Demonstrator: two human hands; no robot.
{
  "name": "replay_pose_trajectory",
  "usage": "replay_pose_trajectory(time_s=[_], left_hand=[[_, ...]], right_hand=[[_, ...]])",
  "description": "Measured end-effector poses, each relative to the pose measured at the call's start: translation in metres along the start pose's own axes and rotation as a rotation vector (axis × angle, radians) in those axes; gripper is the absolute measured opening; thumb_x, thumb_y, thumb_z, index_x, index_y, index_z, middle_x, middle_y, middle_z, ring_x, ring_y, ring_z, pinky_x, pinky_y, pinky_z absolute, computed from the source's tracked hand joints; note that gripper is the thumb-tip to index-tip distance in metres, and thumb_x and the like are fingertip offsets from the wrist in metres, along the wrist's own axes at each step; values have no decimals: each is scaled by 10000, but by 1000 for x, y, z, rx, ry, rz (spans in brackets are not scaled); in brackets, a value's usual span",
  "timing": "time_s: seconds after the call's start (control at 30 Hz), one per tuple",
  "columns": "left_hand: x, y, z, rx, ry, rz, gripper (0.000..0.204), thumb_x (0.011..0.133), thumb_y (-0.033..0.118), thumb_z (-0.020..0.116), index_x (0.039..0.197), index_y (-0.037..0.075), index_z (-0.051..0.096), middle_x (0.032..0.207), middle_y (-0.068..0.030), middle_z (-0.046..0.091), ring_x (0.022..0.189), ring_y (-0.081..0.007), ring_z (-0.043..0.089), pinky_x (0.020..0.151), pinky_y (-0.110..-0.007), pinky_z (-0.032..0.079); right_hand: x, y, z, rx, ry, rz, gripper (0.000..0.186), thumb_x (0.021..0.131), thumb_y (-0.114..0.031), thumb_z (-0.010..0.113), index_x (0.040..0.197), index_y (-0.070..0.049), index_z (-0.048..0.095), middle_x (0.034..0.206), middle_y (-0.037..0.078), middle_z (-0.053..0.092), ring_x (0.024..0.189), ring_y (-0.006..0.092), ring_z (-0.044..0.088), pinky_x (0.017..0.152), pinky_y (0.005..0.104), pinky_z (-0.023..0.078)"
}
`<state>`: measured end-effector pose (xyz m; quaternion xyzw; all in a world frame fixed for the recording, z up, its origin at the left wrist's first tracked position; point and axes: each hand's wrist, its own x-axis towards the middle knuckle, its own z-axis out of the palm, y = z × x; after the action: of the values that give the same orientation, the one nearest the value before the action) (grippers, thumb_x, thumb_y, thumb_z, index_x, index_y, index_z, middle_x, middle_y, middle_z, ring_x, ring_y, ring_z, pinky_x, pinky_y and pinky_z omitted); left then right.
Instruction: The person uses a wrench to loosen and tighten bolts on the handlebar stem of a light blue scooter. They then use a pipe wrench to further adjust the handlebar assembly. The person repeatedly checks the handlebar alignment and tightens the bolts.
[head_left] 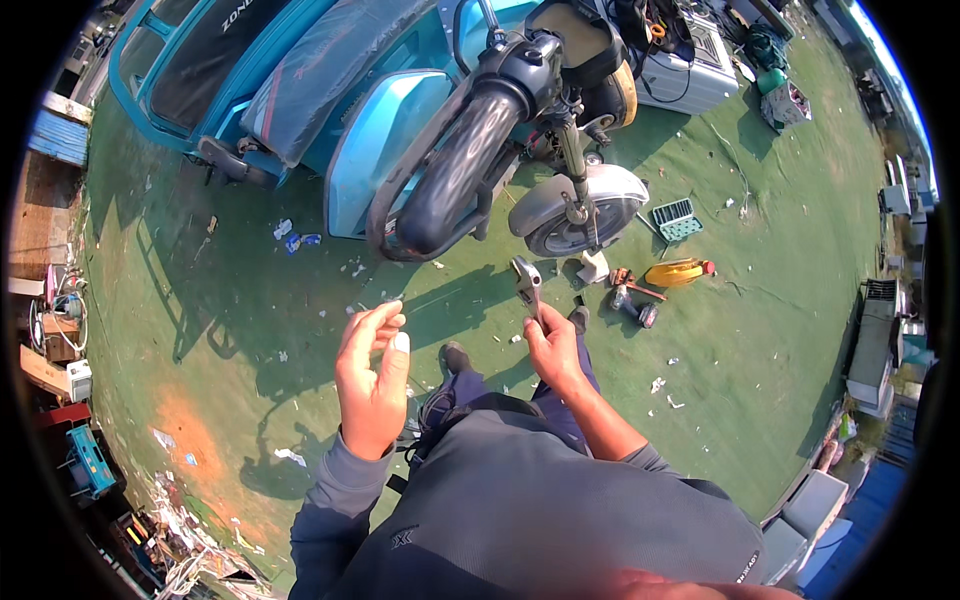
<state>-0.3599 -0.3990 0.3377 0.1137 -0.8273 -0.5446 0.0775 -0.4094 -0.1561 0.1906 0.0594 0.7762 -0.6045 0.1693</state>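
Two hands raised before blue scooter (400, 140): right hand (553, 350) grips adjustable wrench (526, 285); left hand (372, 375) loosely curled, empty. Advice: firm handle grip, jaws snug.

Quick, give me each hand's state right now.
Left hand: raised, fingers loosely curled, nothing seen in it.
Right hand: closed on an adjustable wrench.

A silvery wrench (526, 285), a light-blue vehicle (385, 130), green ground (760, 330), and perhaps a yellow container (675, 272).
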Motion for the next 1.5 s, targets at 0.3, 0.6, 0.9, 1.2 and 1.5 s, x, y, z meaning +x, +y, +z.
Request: replay_pose_trajectory(time_s=[0.3, 0.6, 0.9, 1.2, 1.5], left_hand=[[34, -103, 14, -580, -248, -355, 380, 1065, 340, 467, 1157, -7, 590, 996, -36, 637, 882, -105, 595, 759, -242, 473], [89, -111, -22, -636, -399, -614, 448, 1038, 429, 487, 1272, 62, 589, 1055, -23, 666, 896, -111, 638, 735, -239, 474], [148, -122, -15, -435, -709, -624, 284, 1029, 287, 542, 1123, 22, 583, 808, -25, 600, 689, -104, 577, 652, -255, 492], [250, -110, -57, -212, -1053, -550, 263, 1003, 273, 582, 1017, 10, 594, 733, -33, 627, 581, -103, 583, 550, -261, 485], [346, -152, -120, -194, -924, -350, 289, 995, 248, 604, 1153, 10, 642, 829, -24, 647, 684, -73, 558, 619, -221, 464]], right_hand=[[7, -100, 129, -108, -215, -226, 551, 851, -33, 601, 1381, 37, 463, 1232, 238, 609, 1109, 301, 627, 909, 390, 498], [64, -106, 163, 319, -234, 12, 269, 1031, -206, 544, 1160, 30, 554, 827, 45, 622, 771, 79, 549, 693, 270, 480], [157, -159, 170, 791, 263, 301, 550, 951, -545, 601, 889, 2, 600, 620, 23, 553, 469, 101, 501, 423, 265, 432], [231, -169, 175, 996, 658, 124, 395, 1008, -423, 555, 1039, -31, 596, 696, 32, 584, 498, 99, 492, 455, 277, 430], [232, -150, 179, 626, 681, 236, 298, 1010, -323, 575, 954, -30, 572, 729, 62, 657, 482, 74, 510, 411, 242, 420]])
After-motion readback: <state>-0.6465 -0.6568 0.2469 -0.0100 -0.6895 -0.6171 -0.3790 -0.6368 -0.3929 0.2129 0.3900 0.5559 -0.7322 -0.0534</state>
